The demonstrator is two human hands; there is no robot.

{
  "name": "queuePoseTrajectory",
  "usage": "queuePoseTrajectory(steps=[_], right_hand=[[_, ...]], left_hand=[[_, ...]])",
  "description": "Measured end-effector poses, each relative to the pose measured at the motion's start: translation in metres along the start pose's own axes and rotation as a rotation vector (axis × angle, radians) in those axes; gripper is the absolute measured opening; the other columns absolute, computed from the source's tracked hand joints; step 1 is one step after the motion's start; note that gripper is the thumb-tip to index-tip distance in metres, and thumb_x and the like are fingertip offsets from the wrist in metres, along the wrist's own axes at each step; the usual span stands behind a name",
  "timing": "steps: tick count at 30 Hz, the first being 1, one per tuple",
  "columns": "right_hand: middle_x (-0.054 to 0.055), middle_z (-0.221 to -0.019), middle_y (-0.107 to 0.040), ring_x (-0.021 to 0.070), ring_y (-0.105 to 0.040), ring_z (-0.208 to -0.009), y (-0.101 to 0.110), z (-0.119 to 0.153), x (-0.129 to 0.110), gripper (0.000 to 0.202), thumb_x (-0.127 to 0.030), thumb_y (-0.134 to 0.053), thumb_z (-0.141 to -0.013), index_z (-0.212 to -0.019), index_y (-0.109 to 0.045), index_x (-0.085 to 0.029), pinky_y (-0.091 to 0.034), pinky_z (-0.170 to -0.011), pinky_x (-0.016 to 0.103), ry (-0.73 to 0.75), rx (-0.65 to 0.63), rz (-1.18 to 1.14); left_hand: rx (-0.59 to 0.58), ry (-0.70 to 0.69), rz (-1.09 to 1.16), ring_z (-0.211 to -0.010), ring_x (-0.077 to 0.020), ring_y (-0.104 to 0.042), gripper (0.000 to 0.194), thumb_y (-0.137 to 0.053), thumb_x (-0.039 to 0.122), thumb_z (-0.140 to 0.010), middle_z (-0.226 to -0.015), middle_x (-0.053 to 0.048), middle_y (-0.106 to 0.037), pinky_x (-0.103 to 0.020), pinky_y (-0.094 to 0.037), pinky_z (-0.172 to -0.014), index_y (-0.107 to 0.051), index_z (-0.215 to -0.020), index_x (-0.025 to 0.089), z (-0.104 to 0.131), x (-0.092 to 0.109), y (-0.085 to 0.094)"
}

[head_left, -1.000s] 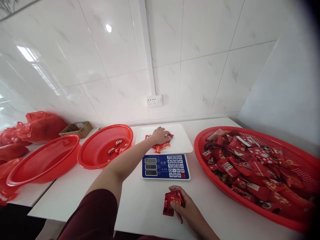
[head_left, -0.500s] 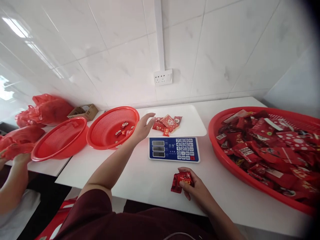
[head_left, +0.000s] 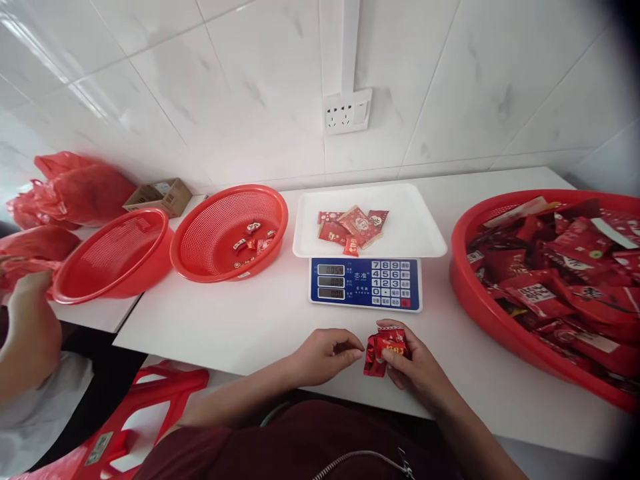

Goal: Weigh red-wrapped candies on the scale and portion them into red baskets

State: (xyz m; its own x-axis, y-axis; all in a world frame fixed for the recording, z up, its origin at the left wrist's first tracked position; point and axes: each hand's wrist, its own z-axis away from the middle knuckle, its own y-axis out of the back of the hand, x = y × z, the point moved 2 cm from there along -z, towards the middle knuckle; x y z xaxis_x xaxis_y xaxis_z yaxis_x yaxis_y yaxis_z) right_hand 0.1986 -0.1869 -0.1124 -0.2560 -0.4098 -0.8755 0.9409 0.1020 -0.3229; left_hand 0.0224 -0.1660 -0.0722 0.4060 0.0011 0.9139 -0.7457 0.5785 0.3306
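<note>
My right hand (head_left: 417,367) is closed around a few small red candy packets (head_left: 385,350), holding them low over the table in front of the scale. Just to their left, my left hand (head_left: 327,357) has curled fingers with a gap between thumb and forefinger. Nothing shows in it, and its fingertips come close to the packets. Beyond both hands stands a digital scale (head_left: 365,283) with a blue keypad panel and lit displays. On its white tray (head_left: 415,227) lie several red packets (head_left: 353,227), partly overlapping.
A large red basket (head_left: 463,267) heaped with red packets stands at the right. On the left are a red basket (head_left: 200,233) with several small candies, another red basket (head_left: 115,260), a cardboard box (head_left: 160,197) and red bags (head_left: 80,190). A co-worker's arm (head_left: 30,327) is at far left.
My left hand has drawn back from the scale's tray to beside my right hand. The packets stay in my right hand. The camera view has shifted.
</note>
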Motion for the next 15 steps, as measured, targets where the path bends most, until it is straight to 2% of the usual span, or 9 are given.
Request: queuePoseTrajectory(steps=[5,8,12,15], right_hand=[[-0.004,-0.073,-0.057,0.0054,-0.041,-0.041,-0.002,-0.001,0.000,0.056,-0.047,-0.072,-0.067,-0.110,-0.044,-0.025,-0.034,-0.041,0.021,0.041,0.068,-0.014],[-0.004,-0.075,-0.056,0.0073,-0.046,-0.046,-0.006,0.000,0.002,0.053,-0.047,-0.070,-0.069,-0.110,-0.046,-0.024,-0.040,-0.046,0.023,0.087,0.113,0.060],[-0.001,-0.079,-0.057,0.0082,-0.046,-0.048,-0.013,0.002,0.005,0.046,-0.051,-0.062,-0.075,-0.109,-0.050,-0.023,-0.043,-0.048,0.025,0.102,0.081,0.206],[0.002,-0.087,-0.057,0.0097,-0.048,-0.054,-0.015,0.007,0.000,0.041,-0.051,-0.058,-0.077,-0.106,-0.052,-0.022,-0.045,-0.049,0.025,0.115,0.049,0.267]], left_hand=[[-0.080,0.035,0.108,-0.074,-0.0129,-0.056,0.023,-0.060,0.030,-0.078,-0.083,-0.002,-0.063,-0.025,-0.045,-0.069,-0.059,-0.098,0.019,-0.002,-0.003,-0.004],[-0.050,0.067,0.197,-0.070,-0.0121,-0.056,0.020,-0.060,0.027,-0.077,-0.082,0.000,-0.061,-0.025,-0.047,-0.065,-0.055,-0.096,0.020,-0.004,-0.010,-0.007],[-0.009,0.065,0.254,-0.064,-0.0106,-0.056,0.011,-0.052,0.020,-0.080,-0.079,0.001,-0.059,-0.026,-0.048,-0.065,-0.052,-0.091,0.020,-0.007,-0.011,-0.007],[-0.019,0.053,0.171,-0.064,-0.0117,-0.056,0.018,-0.052,0.020,-0.080,-0.076,0.001,-0.060,-0.026,-0.046,-0.065,-0.052,-0.098,0.021,-0.007,-0.002,-0.004]])
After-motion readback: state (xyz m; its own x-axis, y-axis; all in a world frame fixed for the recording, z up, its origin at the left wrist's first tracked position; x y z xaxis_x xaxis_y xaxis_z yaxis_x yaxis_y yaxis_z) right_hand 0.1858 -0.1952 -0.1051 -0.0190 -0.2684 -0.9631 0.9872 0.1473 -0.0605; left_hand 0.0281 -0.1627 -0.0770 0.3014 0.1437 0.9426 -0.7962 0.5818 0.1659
